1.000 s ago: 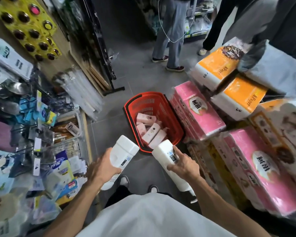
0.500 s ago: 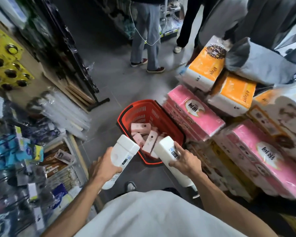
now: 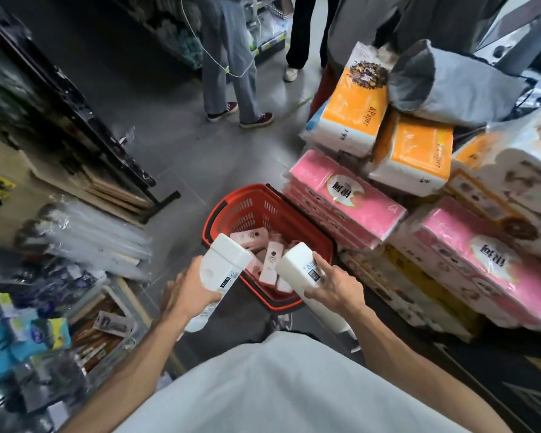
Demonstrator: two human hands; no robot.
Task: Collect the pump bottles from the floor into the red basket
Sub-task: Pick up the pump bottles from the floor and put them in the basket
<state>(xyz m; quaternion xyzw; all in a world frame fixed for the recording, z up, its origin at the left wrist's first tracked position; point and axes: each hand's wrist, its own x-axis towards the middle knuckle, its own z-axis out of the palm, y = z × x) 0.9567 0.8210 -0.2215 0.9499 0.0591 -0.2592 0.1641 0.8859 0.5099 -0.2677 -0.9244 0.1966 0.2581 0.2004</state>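
Left hand and right hand each curl round a white pump bottle, the left bottle and right bottle held base-forward over the near rim of the red basket on the floor, apparently ready to join the pink bottles inside.

The person wears a plain off-white shirt (forearms bare) over dark trousers.

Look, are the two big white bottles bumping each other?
Apart. The head view shows a gap between the left white bottle and the right white bottle, with the red basket visible through it.
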